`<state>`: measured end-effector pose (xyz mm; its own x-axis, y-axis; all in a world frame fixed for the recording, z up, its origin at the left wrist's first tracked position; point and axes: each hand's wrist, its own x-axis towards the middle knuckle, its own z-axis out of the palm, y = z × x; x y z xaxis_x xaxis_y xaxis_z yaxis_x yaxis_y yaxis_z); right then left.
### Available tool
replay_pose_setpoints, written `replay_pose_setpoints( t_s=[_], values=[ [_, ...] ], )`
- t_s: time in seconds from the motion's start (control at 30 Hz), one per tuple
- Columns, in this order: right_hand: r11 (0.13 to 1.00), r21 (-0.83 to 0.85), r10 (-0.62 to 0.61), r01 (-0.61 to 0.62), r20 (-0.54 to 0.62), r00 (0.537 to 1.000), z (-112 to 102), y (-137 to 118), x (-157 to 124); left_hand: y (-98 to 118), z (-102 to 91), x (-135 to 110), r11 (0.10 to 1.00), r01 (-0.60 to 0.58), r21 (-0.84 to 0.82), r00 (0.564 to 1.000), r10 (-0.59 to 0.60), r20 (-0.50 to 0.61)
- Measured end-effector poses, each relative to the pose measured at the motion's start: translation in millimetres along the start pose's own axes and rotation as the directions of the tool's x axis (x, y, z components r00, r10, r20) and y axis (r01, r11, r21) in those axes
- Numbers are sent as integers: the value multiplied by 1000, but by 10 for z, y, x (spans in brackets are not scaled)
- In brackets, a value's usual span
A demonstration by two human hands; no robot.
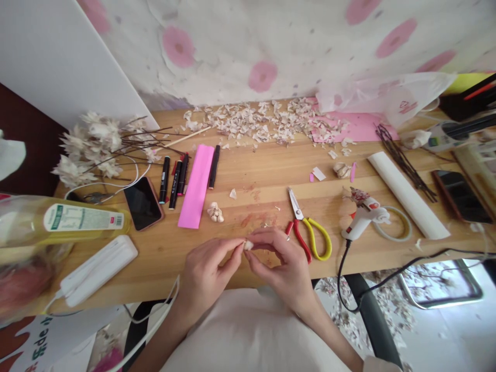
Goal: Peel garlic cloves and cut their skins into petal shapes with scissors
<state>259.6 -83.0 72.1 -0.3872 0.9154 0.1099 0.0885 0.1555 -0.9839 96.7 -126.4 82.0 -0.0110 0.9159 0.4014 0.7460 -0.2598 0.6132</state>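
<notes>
Near the table's front edge, my left hand (pixel 211 266) and my right hand (pixel 281 263) meet at the fingertips. Between them they pinch a small whitish garlic clove (pixel 248 245), partly covered by the fingers. Just beyond lies a partly broken garlic bulb (pixel 215 212), with a loose flake of garlic skin (pixel 233 194) above it. Scissors (pixel 310 227) with one red and one yellow handle rest beside my right hand, blades pointing away. Farther right sits another piece of garlic (pixel 342 170).
Garlic skins (pixel 263 121) are heaped along the back. A glue gun (pixel 362 219), white roll (pixel 408 195) and dark twigs (pixel 405 160) lie right. At left are pink crepe paper (pixel 197 187), markers (pixel 179 178), a phone (pixel 143 203), an oil bottle (pixel 62 218), a power strip (pixel 98 269) and pale flowers (pixel 95 147).
</notes>
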Motion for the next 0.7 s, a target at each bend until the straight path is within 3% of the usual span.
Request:
replay_pose_setpoints(
  t_s=[0.37,0.57,0.7],
  values=[
    [999,45,7,-7,10,1000,5,4,-5,15,-15,-33,976,185,-112,982,-186,-7],
    [995,101,-19,18,11,1000,16,27,-12,33,9,-58,865,385,-321,920,-388,59],
    [994,104,-32,32,3,999,4,30,-32,19,22,-66,806,446,-390,888,-452,81]
  ],
)
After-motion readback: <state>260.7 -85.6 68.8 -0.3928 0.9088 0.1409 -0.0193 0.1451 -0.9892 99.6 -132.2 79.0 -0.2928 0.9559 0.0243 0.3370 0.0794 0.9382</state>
